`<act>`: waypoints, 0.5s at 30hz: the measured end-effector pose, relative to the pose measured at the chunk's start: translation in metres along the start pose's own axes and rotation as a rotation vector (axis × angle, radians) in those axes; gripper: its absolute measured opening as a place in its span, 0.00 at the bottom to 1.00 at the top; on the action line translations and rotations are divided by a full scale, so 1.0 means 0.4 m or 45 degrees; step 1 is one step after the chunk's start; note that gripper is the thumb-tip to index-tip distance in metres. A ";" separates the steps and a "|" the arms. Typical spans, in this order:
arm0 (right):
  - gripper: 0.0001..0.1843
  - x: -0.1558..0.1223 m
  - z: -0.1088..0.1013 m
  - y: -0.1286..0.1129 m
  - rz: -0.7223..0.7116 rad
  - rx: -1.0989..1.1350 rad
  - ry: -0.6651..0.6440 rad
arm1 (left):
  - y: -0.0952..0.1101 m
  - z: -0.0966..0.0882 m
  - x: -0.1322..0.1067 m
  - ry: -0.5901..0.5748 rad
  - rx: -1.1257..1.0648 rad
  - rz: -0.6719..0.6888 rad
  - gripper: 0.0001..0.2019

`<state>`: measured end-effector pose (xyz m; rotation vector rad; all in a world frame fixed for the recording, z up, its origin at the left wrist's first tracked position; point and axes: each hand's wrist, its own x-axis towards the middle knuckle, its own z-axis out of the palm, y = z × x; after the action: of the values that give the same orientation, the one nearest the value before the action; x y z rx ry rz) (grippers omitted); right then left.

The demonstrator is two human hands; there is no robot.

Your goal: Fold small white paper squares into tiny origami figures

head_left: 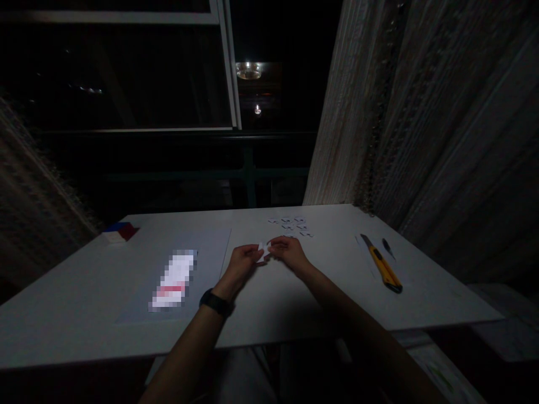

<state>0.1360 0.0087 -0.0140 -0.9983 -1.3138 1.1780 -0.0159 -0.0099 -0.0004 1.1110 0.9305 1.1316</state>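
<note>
Between my two hands is a small piece of white paper (pixel 264 252), held over the middle of the white table. My left hand (pixel 242 264), with a dark watch (pixel 216 302) on its wrist, pinches the paper's left side. From the right, my right hand (pixel 291 253) grips the other side with thumb and fingers. Any folds in the paper are too small to make out. Just beyond my hands lie several small white paper pieces (pixel 300 220) with dark marks, set out in loose rows.
A yellow utility knife (pixel 385 266) lies at the right, its blade pointing away, beside a small dark pointed object (pixel 388 247). A lit, blurred-out phone (pixel 174 280) rests on a large paper sheet (pixel 214 252) at the left. A coloured cube (pixel 119 232) stands at the table's (pixel 269 314) far left. Curtains hang both sides.
</note>
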 end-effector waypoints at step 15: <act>0.14 -0.006 -0.013 -0.018 0.170 0.152 -0.060 | 0.002 0.003 -0.001 -0.055 -0.056 -0.030 0.16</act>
<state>0.1420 0.0059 -0.0075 -0.9884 -1.2129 1.3725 -0.0150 -0.0107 0.0008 1.0820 0.8792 1.0998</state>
